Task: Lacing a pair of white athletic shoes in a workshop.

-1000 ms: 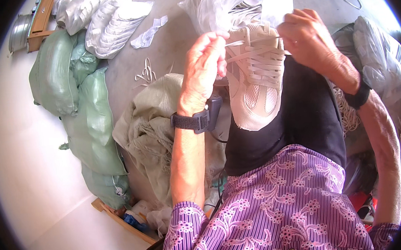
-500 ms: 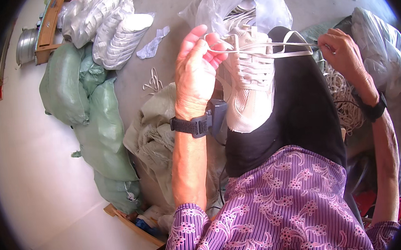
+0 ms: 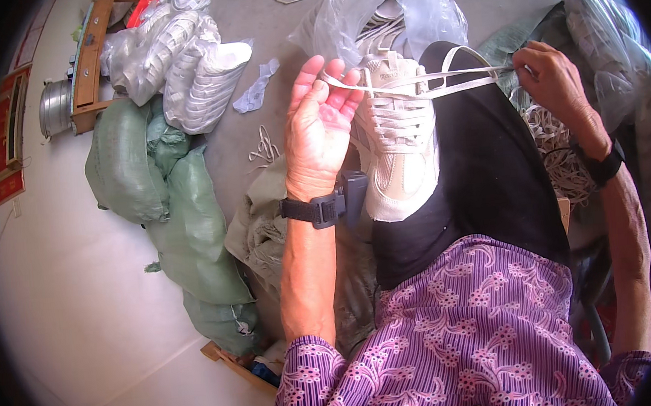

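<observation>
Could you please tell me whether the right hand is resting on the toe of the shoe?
No, the right hand is off to the right of the shoe, holding the pale lace out sideways.

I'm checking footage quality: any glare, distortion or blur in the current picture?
In the head view, a dark, curved fisheye rim; head view, bluish-bright fringe at upper right; head view, white surface at left bright with little detail; head view, shoe looks fairly sharp.
</observation>
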A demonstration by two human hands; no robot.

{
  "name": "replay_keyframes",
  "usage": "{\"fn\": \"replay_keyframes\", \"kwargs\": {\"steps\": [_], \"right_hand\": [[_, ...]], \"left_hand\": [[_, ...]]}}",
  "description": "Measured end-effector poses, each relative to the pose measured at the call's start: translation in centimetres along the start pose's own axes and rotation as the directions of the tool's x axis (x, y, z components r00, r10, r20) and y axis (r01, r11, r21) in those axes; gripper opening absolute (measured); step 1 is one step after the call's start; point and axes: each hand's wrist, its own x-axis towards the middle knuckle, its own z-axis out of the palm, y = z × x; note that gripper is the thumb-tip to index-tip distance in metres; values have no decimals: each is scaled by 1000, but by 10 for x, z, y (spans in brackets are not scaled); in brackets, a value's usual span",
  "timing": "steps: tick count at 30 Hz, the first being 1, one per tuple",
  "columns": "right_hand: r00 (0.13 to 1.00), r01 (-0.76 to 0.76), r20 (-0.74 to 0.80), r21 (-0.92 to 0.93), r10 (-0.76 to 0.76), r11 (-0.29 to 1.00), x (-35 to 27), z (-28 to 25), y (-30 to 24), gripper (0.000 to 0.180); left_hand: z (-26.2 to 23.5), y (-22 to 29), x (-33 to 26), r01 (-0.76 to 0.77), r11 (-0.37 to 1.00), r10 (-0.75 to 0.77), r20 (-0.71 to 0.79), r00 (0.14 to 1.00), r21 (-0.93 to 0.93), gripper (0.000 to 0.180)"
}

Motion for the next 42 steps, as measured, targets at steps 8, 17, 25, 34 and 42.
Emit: {"fn": "replay_keyframes", "kwargs": {"steps": [8, 17, 25, 34, 42], "right_hand": [[993, -116, 42, 36, 114, 993, -3, 2, 6, 11], [994, -57, 102, 231, 35, 971, -3, 24, -11, 18], [999, 23, -36, 319, -13, 947, 11, 17, -33, 15], [992, 126, -82, 411, -101, 903, 15, 20, -48, 9], [992, 126, -76, 443, -102, 887, 14, 21, -46, 10]], "left_hand": [[-2, -3, 2, -2, 996, 17, 149, 989, -94, 33], [-5, -2, 2, -11, 999, 11, 12, 1000, -38, 33], [4, -3, 3, -161, 872, 166, 30, 986, 462, 36], [12, 0, 3, -252, 665, 312, 44, 949, 703, 19], [18, 26, -10, -13, 582, 118, -68, 991, 813, 19]]}}
